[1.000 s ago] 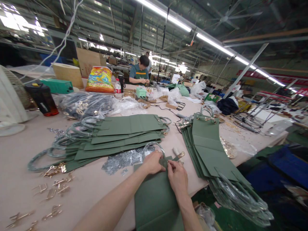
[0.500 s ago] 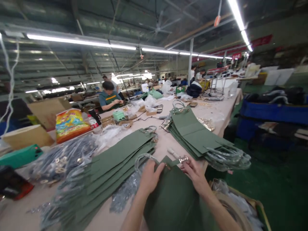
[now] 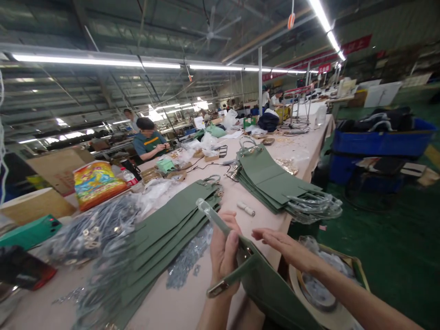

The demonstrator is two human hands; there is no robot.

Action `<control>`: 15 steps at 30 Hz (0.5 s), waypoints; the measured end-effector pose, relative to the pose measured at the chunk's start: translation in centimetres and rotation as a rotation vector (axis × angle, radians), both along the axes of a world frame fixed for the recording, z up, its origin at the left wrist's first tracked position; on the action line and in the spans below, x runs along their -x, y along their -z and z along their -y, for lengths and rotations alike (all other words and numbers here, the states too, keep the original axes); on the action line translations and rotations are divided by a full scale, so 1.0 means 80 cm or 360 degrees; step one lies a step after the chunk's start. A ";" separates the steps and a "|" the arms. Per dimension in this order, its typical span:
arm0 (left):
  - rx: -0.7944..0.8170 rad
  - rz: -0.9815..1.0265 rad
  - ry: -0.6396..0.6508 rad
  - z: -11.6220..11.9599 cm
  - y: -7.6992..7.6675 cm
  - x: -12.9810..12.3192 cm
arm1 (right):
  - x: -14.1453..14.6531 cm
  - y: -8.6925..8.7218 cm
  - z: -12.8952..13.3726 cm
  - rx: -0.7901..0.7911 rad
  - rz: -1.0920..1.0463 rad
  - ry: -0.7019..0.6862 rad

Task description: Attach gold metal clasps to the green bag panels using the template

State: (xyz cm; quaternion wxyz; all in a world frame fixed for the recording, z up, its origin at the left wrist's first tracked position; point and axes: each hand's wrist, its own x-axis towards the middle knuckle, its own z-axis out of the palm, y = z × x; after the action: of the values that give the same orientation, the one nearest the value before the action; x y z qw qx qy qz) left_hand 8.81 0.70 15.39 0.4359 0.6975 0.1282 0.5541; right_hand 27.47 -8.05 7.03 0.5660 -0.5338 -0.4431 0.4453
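A green panel [image 3: 271,279] with a strap and metal fittings hangs tilted over the table's near edge. My left hand [image 3: 225,252] is closed round its upper part, by a plastic-wrapped handle [image 3: 213,215]. One strap end with a metal plate [image 3: 218,288] sticks out below that hand. My right hand [image 3: 283,245] is off the panel, just to its right, fingers stretched out and holding nothing. Stacked green panels [image 3: 172,215] lie to the left, and a second stack [image 3: 268,174] lies beyond my hands. Between them is a small pale roll [image 3: 246,209].
Small clear plastic pieces [image 3: 187,259] lie beside the left stack. Bagged straps [image 3: 92,229], a colourful bag [image 3: 98,181] and a green box [image 3: 30,231] stand left. A person [image 3: 149,140] sits across the table. At the right are an open box [image 3: 360,270] and blue bins [image 3: 381,146].
My right hand has let go of the metal fitting and opened. The panel has turned and tilted in my left hand. The view has shifted slightly to the right.
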 end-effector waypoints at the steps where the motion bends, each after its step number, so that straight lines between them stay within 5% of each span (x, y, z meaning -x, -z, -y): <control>1: -0.0020 0.0098 -0.0024 0.009 0.002 -0.005 | 0.002 0.002 -0.006 0.0038 -0.0057 -0.0153; 4: -0.0011 0.0282 -0.0134 0.021 0.012 -0.012 | 0.005 0.011 -0.021 0.0146 -0.0320 -0.0605; 6: 0.0027 0.0233 -0.0164 0.014 0.023 -0.013 | 0.006 0.018 -0.031 0.0188 -0.0429 -0.0691; 11: 0.0158 0.0269 -0.0105 -0.029 0.059 -0.017 | 0.005 0.039 -0.053 0.0278 -0.0640 -0.0600; 15: 0.0441 0.0259 0.0137 -0.042 0.084 -0.013 | -0.009 0.061 -0.053 0.0403 -0.0804 -0.0494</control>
State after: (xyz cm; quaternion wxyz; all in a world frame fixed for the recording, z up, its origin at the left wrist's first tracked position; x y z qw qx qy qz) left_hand 9.86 4.09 8.68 0.5601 0.5884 0.1376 0.5666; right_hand 28.22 -3.79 2.16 0.5126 -0.3986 -0.3057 0.6963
